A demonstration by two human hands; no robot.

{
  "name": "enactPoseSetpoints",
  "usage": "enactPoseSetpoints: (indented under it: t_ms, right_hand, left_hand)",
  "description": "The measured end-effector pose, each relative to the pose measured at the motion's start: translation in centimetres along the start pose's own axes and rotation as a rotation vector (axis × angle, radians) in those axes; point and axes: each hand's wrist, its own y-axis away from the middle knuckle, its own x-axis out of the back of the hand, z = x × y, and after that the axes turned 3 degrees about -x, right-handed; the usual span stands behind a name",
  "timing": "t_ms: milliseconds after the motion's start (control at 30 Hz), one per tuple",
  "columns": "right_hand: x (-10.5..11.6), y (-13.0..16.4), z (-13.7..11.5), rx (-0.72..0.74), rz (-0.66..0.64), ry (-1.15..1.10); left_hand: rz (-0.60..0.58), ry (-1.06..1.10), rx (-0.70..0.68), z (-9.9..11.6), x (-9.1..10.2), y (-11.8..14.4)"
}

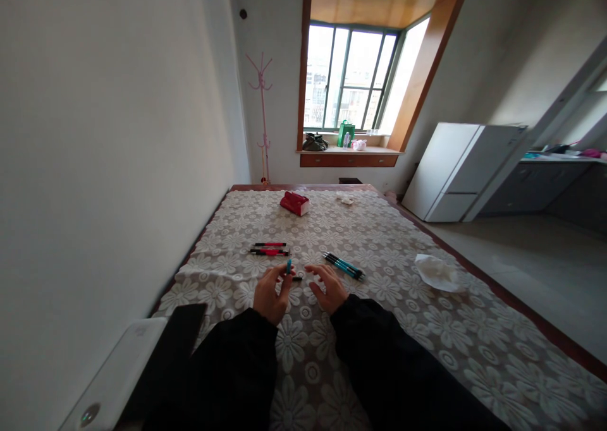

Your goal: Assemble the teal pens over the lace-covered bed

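Note:
My left hand [272, 295] pinches a small blue piece [289, 267], which looks like part of a pen. To its right, my right hand [331, 287] has its fingers apart and nothing in them. A short black piece [297, 279] lies on the cloth between the hands, partly hidden by the left fingers. Beyond my left hand lie several red-and-black pens [269, 252]. Several blue-and-black pens [342, 265] lie side by side just past my right hand.
A lace-patterned tablecloth [393, 317] covers the table. On it are a red tissue pack [294, 203], a crumpled white tissue [439, 273] and a small pale scrap [345, 200]. A white device [114, 374] with a black part stands at the near left, by the wall.

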Motion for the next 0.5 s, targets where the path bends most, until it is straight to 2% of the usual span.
enactPoseSetpoints:
  t_ms: [100, 167, 233, 367, 500]
  right_hand:
    - [-0.39, 0.31, 0.34, 0.132, -0.179, 0.254]
    - [-0.72, 0.46, 0.43, 0.157, -0.273, 0.349]
    - [-0.88, 0.44, 0.43, 0.145, -0.289, 0.388]
    - [-0.54, 0.19, 0.16, 0.078, -0.228, 0.381]
    - [-0.45, 0.4, -0.17, 0.115, -0.259, 0.417]
  left_hand:
    - [0.051, 0.006, 0.017, -0.12, 0.05, -0.11]
    - [0.056, 0.021, 0.032, -0.24, 0.04, -0.14]
    - [0.051, 0.038, 0.046, -0.28, 0.02, -0.14]
    - [0.031, 0.085, 0.069, -0.12, -0.01, -0.11]
    - [-0.004, 0.126, 0.078, 0.08, 0.04, -0.06]
